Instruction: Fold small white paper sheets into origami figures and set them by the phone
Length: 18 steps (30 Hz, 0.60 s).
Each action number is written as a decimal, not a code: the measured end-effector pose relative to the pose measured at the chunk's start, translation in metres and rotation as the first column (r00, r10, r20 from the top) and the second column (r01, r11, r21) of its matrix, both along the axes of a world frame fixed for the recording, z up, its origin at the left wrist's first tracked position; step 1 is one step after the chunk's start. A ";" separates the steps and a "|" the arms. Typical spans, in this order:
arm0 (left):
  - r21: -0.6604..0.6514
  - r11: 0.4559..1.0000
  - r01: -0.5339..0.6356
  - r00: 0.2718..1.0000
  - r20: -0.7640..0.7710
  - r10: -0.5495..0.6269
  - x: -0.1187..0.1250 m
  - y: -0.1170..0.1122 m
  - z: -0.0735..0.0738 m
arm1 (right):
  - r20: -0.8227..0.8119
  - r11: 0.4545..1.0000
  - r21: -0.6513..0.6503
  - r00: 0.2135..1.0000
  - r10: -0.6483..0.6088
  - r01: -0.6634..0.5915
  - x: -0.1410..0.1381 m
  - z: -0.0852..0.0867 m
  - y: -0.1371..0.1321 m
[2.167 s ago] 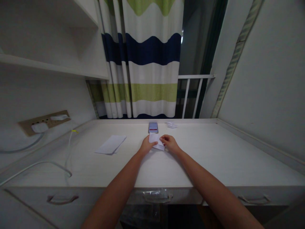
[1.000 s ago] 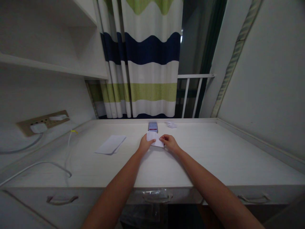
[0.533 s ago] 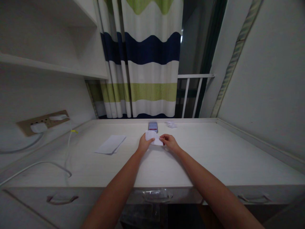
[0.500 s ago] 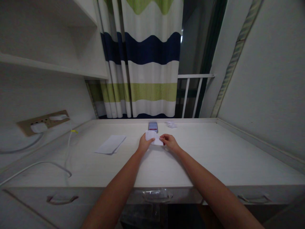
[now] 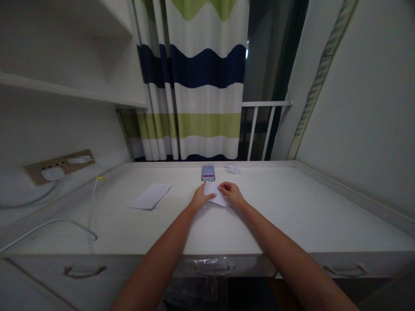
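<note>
A small piece of white paper is held over the middle of the desk, tilted with its lower right corner toward me. My left hand grips its left side, thumb lying across the front. At its upper right edge, the fingers of my right hand are pinched closed on the paper. Just beyond the paper lies a smartphone with its screen lit. Small folded white paper rests to the right of the phone.
White sheets lie stacked on the left of the white desk. A white cable runs across the left end, near a wall socket panel. A striped curtain hangs behind the desk's back edge.
The paper has turned, its lower right corner swinging down toward me. My left hand has shifted slightly right and lower, and more of the phone shows. My right hand has barely moved.
</note>
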State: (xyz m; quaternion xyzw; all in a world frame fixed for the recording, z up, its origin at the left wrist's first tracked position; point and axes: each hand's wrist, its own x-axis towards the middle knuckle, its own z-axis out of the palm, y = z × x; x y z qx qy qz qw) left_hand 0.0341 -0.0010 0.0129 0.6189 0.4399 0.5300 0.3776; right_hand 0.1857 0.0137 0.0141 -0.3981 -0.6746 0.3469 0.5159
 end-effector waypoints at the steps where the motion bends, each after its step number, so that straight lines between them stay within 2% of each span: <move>1: 0.009 1.000 0.023 1.000 -0.016 -0.023 0.000 0.000 0.000 | 0.002 1.000 0.001 1.000 -0.007 0.007 0.000 0.000 0.000; 6: 0.047 0.988 0.146 0.989 -0.011 -0.146 -0.001 -0.001 0.000 | -0.002 1.000 -0.028 1.000 -0.005 0.005 0.001 0.000 0.001; 9: 0.021 0.983 0.183 0.983 0.002 -0.183 0.000 -0.001 0.000 | -0.021 0.999 -0.048 1.000 0.018 -0.019 0.000 0.000 -0.001; 18: 0.029 0.979 0.204 0.979 0.013 -0.205 0.000 -0.002 0.000 | -0.059 0.997 -0.068 0.998 0.032 -0.036 0.000 -0.002 0.003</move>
